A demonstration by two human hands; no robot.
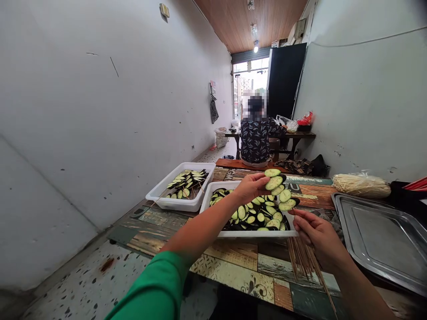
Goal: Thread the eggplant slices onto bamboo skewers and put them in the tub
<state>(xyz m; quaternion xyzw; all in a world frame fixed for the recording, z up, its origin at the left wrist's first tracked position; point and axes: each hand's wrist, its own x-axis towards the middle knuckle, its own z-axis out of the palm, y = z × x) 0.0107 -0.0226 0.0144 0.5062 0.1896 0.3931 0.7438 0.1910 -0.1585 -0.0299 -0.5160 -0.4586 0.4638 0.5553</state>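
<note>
Above a white tub [207, 201] of loose eggplant slices [251, 218], my two hands hold up one skewer of eggplant slices [285, 195]. Several green-white ovals with dark skin edges are threaded along it in a slanting row. My left hand [252, 186] is closed on the upper slices, its fingertips partly hidden behind them. Lower down, my right hand [309, 227] pinches the bare stick end just under the bottom slice. A bundle of bamboo skewers [302, 258] lies on the table beneath my right hand, against the tub's near side.
A second white tub [194, 205] at left holds finished-looking eggplant skewers [188, 182]. Metal trays [380, 235] lie at right, with a bag of enoki-like pale strands [362, 184] behind. Beyond the patterned table [233, 262], a person [256, 140] sits at another table, back turned.
</note>
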